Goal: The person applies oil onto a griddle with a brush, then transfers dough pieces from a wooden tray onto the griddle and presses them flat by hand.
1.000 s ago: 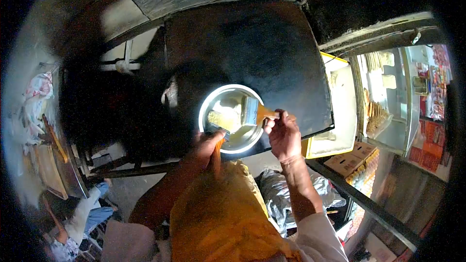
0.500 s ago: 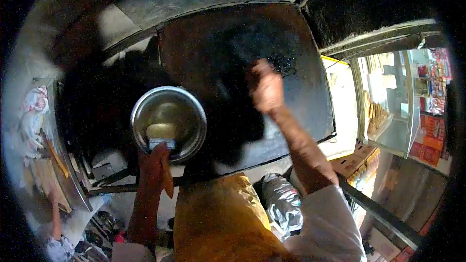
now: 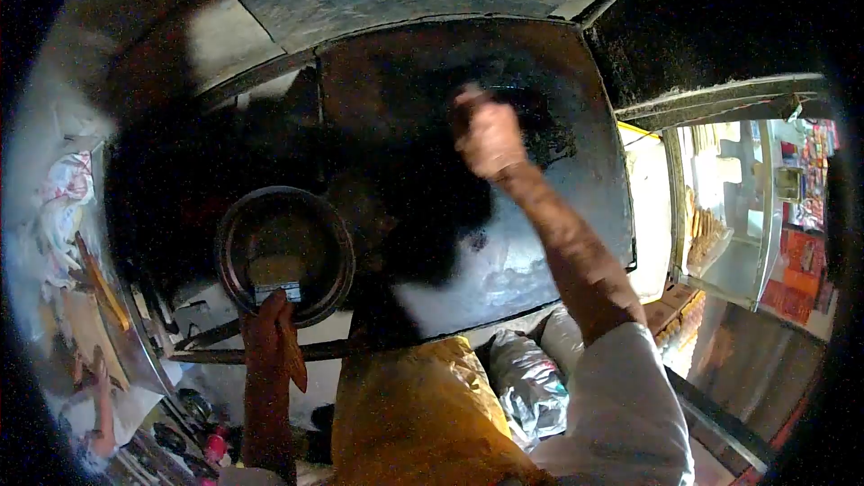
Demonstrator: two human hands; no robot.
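One bowl [image 3: 308, 236], one visible brush [image 3: 276, 289] (left hand [image 3: 266, 322]).

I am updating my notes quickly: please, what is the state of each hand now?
Left hand: closed, holding a brush and the bowl.
Right hand: blurred over the dark plate; grip cannot be told.

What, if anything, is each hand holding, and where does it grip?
The left hand holds the metal bowl by its near rim, and the brush near its ferrule. The right hand is blurred, so its hold cannot be told.
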